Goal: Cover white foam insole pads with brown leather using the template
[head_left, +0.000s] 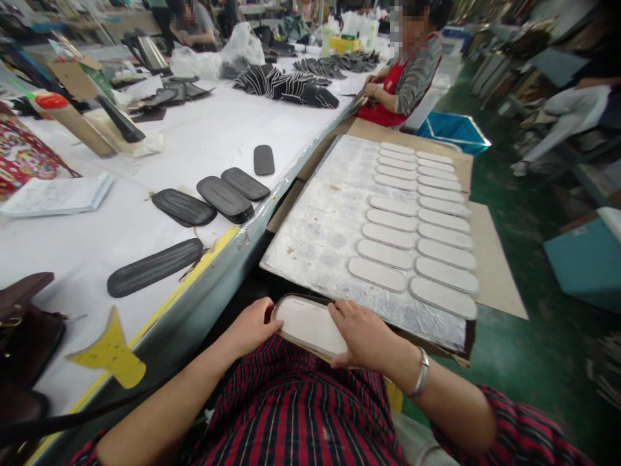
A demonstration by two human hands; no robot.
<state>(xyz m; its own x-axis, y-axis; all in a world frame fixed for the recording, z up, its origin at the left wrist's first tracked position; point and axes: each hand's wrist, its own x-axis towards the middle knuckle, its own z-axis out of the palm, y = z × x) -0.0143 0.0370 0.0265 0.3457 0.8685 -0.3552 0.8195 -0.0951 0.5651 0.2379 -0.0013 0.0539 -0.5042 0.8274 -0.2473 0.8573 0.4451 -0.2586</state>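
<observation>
Close to my body, a pale oval panel with a dark edge (308, 322) is held between both hands. My left hand (257, 323) grips its left end, thumb on top. My right hand (356, 330) is closed over the right end, fingers across the pale face and thumb at the near edge. Just beyond lies a whitish board (310, 259) bearing two columns of similar pale oval pieces (377, 274). On the table to the left are stacks of dark oval pieces (226, 197) and one long dark oval piece (155, 266) near the edge.
The white table (194, 136) has a yellow-taped edge; a yellow fishtail-shaped piece (114, 353) lies there. A brown bag (24, 330), a notepad (58, 195) and a red-topped tube (75, 123) stand left. Beyond the board sits a person in a red apron (395, 90), beside a blue bin (453, 133).
</observation>
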